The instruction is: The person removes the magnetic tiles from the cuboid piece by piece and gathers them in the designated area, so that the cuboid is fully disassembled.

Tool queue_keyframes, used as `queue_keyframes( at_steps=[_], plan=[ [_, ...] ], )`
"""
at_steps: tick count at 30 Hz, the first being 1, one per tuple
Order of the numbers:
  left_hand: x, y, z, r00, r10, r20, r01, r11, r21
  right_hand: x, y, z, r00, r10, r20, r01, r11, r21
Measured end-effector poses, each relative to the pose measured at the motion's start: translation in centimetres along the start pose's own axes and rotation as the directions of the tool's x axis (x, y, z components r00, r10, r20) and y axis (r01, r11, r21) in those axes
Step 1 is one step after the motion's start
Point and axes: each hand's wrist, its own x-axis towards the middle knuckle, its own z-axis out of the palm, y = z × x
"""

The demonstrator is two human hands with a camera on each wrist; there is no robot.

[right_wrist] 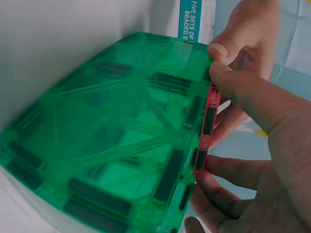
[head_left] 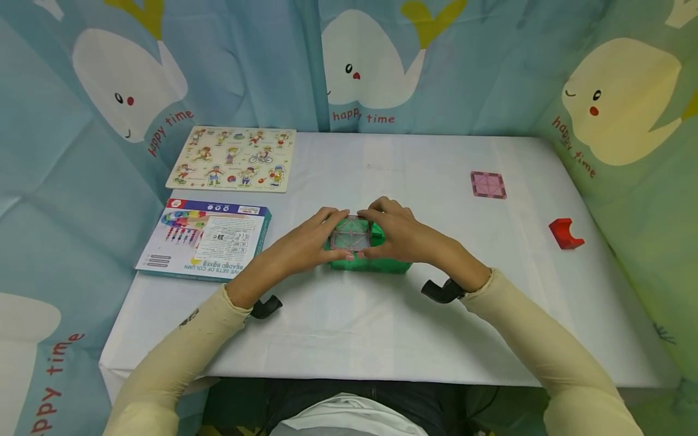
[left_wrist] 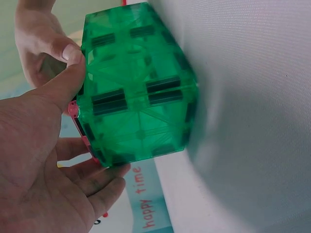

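Note:
A box-like shape of clear green magnetic tiles point(head_left: 384, 265) stands on the white table. On top of it lies a pink magnetic tile point(head_left: 350, 234), its edge point(right_wrist: 209, 131) showing against the green in the right wrist view. My left hand point(head_left: 308, 242) grips the tile's left part, thumb on the near side and fingers on the far side. From the right, my right hand point(head_left: 409, 239) holds it the same way. Both thumbs come close together over the green wall point(left_wrist: 141, 116) in the left wrist view.
A second pink tile point(head_left: 488, 185) lies flat at the back right. Near the right edge is a red notched block point(head_left: 566, 234). At left are a printed box point(head_left: 180, 248) and a puzzle board point(head_left: 229, 158) with little figures. Whale-print curtains point(head_left: 262, 66) surround the table point(head_left: 327, 339).

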Motion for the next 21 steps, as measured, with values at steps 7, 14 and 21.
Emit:
queue_keyframes(
  at_steps=[7, 14, 21],
  plan=[
    [0.05, -0.08, 0.08, 1.0, 0.006, 0.002, -0.006, 1.0, 0.003, 0.18, -0.24, -0.02, 0.999, 0.034, -0.003, -0.034, 0.999, -0.003],
    [0.02, -0.03, 0.01, 1.0, 0.005, 0.002, -0.005, 1.0, 0.004, 0.13, -0.31, 0.13, 0.999, 0.018, -0.035, -0.019, 0.999, -0.038],
    [0.05, -0.03, 0.08, 1.0, 0.009, -0.006, -0.01, 1.0, -0.03, -0.09, -0.53, 0.59, 0.991, -0.026, -0.133, 0.012, 0.994, -0.105]
  ],
)
